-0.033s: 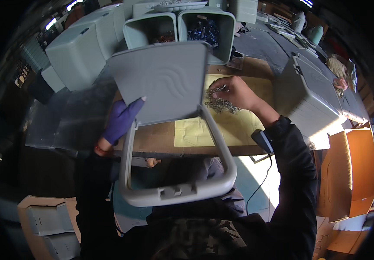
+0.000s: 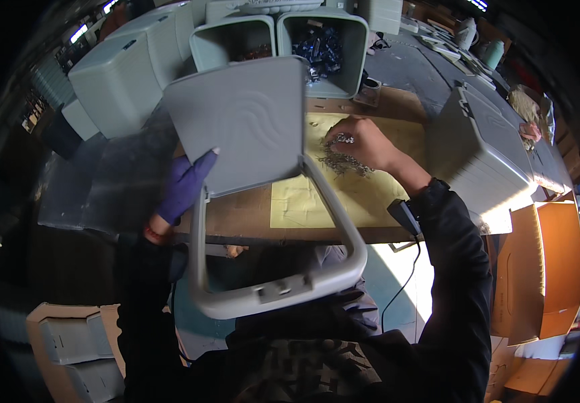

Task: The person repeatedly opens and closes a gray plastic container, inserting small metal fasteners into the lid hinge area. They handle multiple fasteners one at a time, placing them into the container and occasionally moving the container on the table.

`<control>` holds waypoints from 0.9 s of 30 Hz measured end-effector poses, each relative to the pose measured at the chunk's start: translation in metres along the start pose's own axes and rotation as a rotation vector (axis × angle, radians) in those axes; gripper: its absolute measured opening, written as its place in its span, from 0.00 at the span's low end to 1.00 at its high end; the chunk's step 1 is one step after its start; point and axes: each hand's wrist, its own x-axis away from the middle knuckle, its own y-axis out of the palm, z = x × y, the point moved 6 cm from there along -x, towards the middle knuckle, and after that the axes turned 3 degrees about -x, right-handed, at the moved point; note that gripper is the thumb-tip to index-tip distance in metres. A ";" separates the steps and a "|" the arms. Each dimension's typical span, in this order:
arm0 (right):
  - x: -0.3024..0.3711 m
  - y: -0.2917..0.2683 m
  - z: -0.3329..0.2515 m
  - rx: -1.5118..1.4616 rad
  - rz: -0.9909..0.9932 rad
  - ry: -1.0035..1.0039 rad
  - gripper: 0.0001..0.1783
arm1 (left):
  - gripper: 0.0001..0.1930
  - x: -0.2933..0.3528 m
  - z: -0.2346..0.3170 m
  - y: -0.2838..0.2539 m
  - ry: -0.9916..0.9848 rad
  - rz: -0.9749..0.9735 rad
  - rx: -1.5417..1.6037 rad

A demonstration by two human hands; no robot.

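My left hand (image 2: 186, 185), in a purple glove, grips a grey bin lid (image 2: 239, 124) near its hinge corner. The lid is swung up from its light grey rim frame (image 2: 280, 299), which hangs over the table edge and my lap. The lid's face has raised wavy lines. My bare right hand (image 2: 364, 142) is just right of the lid, fingers curled around some small shiny metal pieces (image 2: 341, 139). Below it, a loose pile of similar metal pieces (image 2: 345, 163) lies on yellow paper (image 2: 377, 195). Their exact kind is too small to tell.
At the back stand two open bins, one holding reddish parts (image 2: 256, 52), the other bluish parts (image 2: 320, 50). Stacked grey bins (image 2: 119, 84) rise at the left. A lidded grey bin (image 2: 481, 148) is on the right. A dark corded device (image 2: 404, 216) hangs by the table edge.
The lid and frame have shifted slightly left and tilted with my left hand. My right hand has barely moved over the pile.
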 end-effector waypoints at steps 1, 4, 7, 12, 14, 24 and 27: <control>-0.004 0.007 0.001 0.052 0.016 -0.089 0.13 | 0.11 -0.001 -0.014 -0.009 -0.016 0.053 -0.001; -0.017 0.032 0.017 0.233 -0.032 -0.021 0.12 | 0.10 -0.006 -0.037 -0.022 0.054 0.122 -0.178; -0.023 0.053 0.029 0.271 -0.200 0.103 0.12 | 0.10 -0.008 -0.038 -0.023 0.295 0.192 -0.323; -0.027 0.056 0.028 0.170 -0.244 0.123 0.14 | 0.09 -0.015 -0.058 -0.015 0.158 0.128 -0.218; -0.028 0.042 0.025 0.067 -0.129 0.108 0.14 | 0.09 -0.015 -0.063 -0.014 0.120 0.150 0.003; -0.048 0.046 -0.033 -0.310 -0.001 -0.012 0.05 | 0.17 -0.005 -0.053 0.005 0.248 -0.055 -0.103; -0.067 0.101 -0.081 -0.117 -0.156 -0.203 0.09 | 0.21 -0.004 -0.060 0.002 0.182 -0.065 0.016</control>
